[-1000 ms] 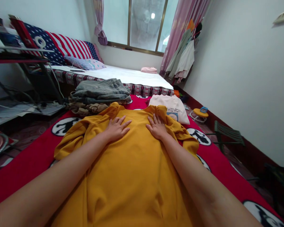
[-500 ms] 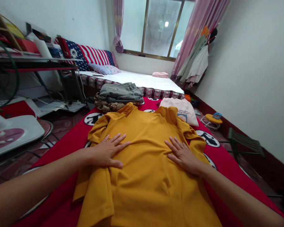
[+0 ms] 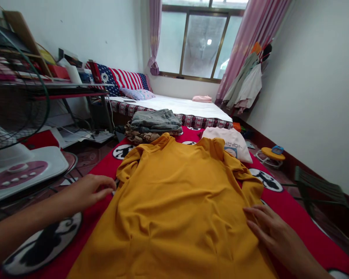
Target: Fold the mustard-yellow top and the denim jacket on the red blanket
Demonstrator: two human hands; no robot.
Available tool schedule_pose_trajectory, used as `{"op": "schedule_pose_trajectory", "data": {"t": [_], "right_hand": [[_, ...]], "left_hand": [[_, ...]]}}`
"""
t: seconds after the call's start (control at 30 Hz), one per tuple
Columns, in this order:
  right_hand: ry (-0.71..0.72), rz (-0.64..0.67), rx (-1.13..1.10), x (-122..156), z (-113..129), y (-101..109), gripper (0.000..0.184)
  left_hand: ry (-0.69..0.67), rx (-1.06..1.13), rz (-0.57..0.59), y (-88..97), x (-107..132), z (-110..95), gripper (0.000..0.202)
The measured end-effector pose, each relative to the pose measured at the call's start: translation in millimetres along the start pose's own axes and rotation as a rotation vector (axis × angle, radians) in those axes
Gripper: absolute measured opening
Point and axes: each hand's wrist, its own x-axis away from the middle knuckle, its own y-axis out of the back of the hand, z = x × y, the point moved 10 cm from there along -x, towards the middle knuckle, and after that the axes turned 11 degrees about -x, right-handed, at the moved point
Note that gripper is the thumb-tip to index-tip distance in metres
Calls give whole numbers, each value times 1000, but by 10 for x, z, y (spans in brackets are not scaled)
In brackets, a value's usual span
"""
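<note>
A mustard-yellow long-sleeved top (image 3: 180, 193) lies spread on a red blanket (image 3: 100, 164) with round black-and-white patches, its collar at the far end. Creases run across its middle, and its lower part leaves the view. My left hand (image 3: 88, 192) is just off the top's left edge, over the blanket, with bent fingers, the thumb apart and nothing seen in them. At the top's right edge, my right hand (image 3: 275, 228) has its fingers loosely stretched, the tips on or just over the cloth. The lower left sleeve does not show.
Folded grey jeans (image 3: 155, 121) on a patterned garment and a folded pale pink printed top (image 3: 229, 141) lie beyond the collar. A fan (image 3: 26, 170) stands at left, near a cluttered desk (image 3: 75, 83). At right are a yellow stool (image 3: 273, 154) and a dark folding stool (image 3: 320, 188).
Both hands have left the top's chest and moved outward to its sides. The left sleeve that lay along the side is out of sight. The view has tilted up slightly.
</note>
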Motion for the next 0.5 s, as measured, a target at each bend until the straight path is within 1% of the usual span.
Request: {"op": "schedule_pose_trajectory", "data": {"t": [0.07, 0.13, 0.2, 0.23, 0.3, 0.33, 0.37, 0.4, 0.43, 0.47, 0.5], "right_hand": [[-5, 8, -30, -45, 23, -11, 30], [-2, -13, -19, -93, 82, -21, 30], [1, -29, 32, -129, 153, -59, 30], [1, -31, 57, -141, 184, -90, 30], [5, -20, 77, -154, 233, -158, 31], [8, -12, 69, -156, 247, -187, 31], [12, -5, 52, -157, 256, -207, 31], [14, 3, 31, -157, 258, -220, 30], [16, 9, 9, -157, 256, -224, 30], [17, 12, -10, -157, 251, -220, 29], [17, 9, -26, -158, 245, -209, 29]], "left_hand": [[108, 38, -100, 33, -110, 236, 34], [191, 98, -97, -90, -188, 352, 49], [246, 172, -92, -238, -230, 328, 71], [254, 203, -125, -270, -240, 273, 82], [227, 243, -236, -240, -245, 118, 95], [199, 253, -279, -204, -246, 44, 96], [175, 262, -294, -171, -251, -3, 93], [165, 270, -284, -144, -258, -7, 87], [173, 280, -252, -124, -264, 40, 82], [196, 289, -214, -103, -264, 136, 76], [225, 285, -203, -53, -249, 274, 71]]}}
